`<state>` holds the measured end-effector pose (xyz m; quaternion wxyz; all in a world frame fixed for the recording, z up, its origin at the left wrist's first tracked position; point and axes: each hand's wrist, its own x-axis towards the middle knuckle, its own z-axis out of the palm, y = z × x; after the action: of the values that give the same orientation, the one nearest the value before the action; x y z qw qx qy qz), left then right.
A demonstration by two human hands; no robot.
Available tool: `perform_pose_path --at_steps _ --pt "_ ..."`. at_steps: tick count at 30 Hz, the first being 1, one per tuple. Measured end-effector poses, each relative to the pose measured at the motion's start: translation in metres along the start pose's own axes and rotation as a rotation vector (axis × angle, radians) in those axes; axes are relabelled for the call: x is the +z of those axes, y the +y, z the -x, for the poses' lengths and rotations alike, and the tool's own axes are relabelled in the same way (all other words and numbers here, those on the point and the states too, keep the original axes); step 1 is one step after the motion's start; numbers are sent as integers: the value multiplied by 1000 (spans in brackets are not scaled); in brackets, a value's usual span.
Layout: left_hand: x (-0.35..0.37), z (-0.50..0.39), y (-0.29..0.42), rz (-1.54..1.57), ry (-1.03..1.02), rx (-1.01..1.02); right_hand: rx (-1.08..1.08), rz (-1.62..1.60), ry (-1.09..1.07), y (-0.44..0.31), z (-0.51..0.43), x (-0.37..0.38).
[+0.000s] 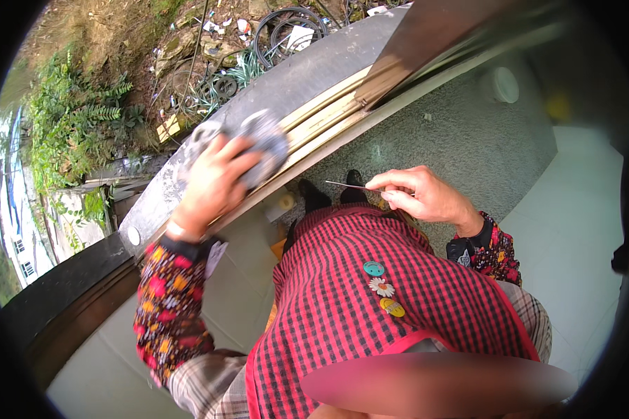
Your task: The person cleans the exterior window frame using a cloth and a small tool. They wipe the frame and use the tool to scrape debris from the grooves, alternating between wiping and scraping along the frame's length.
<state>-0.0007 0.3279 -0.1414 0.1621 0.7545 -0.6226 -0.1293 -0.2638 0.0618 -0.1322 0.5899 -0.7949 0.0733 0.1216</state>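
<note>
My left hand [217,180] holds a grey cloth [264,141], blurred, over the outer sill of a window, beside the pale metal sliding track [322,112]. Part of the cloth lies past my fingertips, and the rest bunches by my knuckles. To the right, in front of my apron, my right hand [411,191] pinches a thin, narrow metal tool [346,185] between thumb and fingers. Its tip points left towards the window; its exact kind cannot be told. A red and black checked apron [340,283] with several badges covers my front.
The dark window frame [73,283] runs along the lower left, and a glass pane [424,42] stands at the upper right. A white round container [505,85] is on the speckled floor. Outside lie coiled black hoses [262,39], litter, rocks and plants. A roll [286,201] sits near my shoes.
</note>
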Motion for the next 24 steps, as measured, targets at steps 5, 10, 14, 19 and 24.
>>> perform_pose_path --at_steps 5,10,14,19,24 --pt "-66 151 -36 -74 -209 -526 36 -58 -19 6 10 -3" --pt "-94 146 -46 639 398 -778 71 -93 38 18 20 -6" --pt "-38 4 -9 249 285 -239 49 -39 23 20 17 -2" --pt "35 -36 36 53 253 26 106 -63 -14 10 11 6" --pt "14 96 0 -126 191 -186 17 -7 -53 0 -4 13"
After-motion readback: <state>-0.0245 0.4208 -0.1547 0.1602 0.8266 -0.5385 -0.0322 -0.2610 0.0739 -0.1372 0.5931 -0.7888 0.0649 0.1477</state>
